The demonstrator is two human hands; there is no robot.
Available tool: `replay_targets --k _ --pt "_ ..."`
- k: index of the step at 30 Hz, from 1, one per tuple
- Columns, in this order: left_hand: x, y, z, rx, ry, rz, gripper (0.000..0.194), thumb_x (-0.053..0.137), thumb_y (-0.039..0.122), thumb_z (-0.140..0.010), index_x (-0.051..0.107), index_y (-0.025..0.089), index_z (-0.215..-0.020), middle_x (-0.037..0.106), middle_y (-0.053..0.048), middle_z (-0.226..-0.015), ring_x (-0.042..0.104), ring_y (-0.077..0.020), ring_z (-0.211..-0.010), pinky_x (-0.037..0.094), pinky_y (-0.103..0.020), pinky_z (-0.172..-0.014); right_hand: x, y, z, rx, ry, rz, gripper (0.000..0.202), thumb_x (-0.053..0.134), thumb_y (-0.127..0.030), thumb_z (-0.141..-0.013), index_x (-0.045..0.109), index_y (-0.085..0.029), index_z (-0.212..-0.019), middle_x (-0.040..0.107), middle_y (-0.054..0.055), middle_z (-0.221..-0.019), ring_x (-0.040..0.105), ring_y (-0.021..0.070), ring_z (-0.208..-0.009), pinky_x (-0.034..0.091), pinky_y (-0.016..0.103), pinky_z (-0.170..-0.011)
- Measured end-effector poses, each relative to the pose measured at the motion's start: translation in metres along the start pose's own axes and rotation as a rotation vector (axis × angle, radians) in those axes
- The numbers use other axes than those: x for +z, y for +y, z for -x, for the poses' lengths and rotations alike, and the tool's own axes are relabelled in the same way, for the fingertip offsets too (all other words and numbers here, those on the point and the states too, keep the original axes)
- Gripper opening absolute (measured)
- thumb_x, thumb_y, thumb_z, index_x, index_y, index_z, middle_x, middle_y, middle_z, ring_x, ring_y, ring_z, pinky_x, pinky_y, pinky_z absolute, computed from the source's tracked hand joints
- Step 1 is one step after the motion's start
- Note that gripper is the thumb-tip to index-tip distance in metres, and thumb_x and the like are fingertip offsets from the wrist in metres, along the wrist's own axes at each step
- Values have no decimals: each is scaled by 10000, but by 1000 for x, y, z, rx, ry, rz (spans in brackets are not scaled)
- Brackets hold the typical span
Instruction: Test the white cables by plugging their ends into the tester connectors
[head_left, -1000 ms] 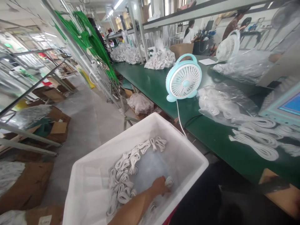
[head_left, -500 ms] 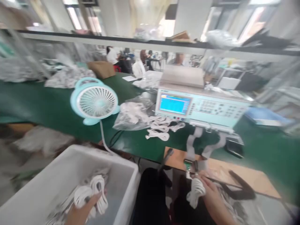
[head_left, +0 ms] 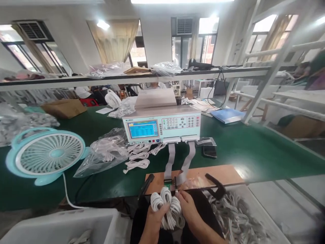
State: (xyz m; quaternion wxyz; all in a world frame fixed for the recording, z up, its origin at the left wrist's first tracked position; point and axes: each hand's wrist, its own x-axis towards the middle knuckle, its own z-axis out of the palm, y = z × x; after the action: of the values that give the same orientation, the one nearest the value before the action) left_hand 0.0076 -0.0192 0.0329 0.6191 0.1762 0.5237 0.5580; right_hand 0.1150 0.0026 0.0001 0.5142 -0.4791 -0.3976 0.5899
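Several coiled white cables (head_left: 166, 196) are bunched over my lap, in the grip of my left hand (head_left: 155, 217). Beside them, my right hand (head_left: 188, 207) pinches a cable end at the black connectors of a small green circuit board (head_left: 167, 185). Whether the plug sits fully in its socket is hidden by the fingers. Two grey ribbon cables (head_left: 170, 160) run from the board up to a bench tester (head_left: 177, 135) with a lit blue screen. The board lies at the front edge of a wooden plank (head_left: 223, 173), which black clamps (head_left: 215, 184) hold to the bench.
A white bin (head_left: 101, 220) stands low on the left, with a few cables inside. Loose cables (head_left: 236, 217) pile up at lower right. On the green bench are a light-blue fan (head_left: 57, 154), a bagged cable bundle (head_left: 106, 152), coiled cables (head_left: 138, 164) and a phone (head_left: 209, 151).
My left hand has come out of the white bin with cable coils and moved right, beside my right hand. The view has swung right and up. My right hand stays at the board.
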Motion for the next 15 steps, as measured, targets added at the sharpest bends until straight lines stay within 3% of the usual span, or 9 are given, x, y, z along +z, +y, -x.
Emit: replay_targets --k 3,6,10,15 --pt "-6 -7 7 2 69 -36 335 790 235 -449 649 156 -743 704 -16 -644 670 -232 -649 531 -325 -637 -5 1 7 -27 22 22 406 601 -526 -679 440 -179 -542 396 -39 -526 359 130 -525 304 228 -503" --pt "-8 -14 16 -40 45 -54 299 786 257 -450 665 167 -708 709 -47 -657 670 -284 -740 533 -356 -666 -17 -6 20 -49 -20 65 356 568 -449 -739 421 -183 -553 377 -43 -549 343 127 -543 288 221 -503" --pt "4 -12 22 -106 -12 -12 297 764 285 -476 665 203 -744 710 -41 -693 659 -301 -814 527 -376 -703 -28 -15 31 -69 -117 135 298 498 -389 -794 447 -179 -589 372 -45 -558 341 123 -537 285 217 -501" --pt "14 -1 16 -40 -35 -95 300 751 283 -494 659 209 -771 699 -16 -746 640 -277 -864 515 -337 -748 -45 -18 27 -50 -100 188 291 449 -371 -800 427 -185 -578 378 -41 -544 364 128 -529 296 224 -501"
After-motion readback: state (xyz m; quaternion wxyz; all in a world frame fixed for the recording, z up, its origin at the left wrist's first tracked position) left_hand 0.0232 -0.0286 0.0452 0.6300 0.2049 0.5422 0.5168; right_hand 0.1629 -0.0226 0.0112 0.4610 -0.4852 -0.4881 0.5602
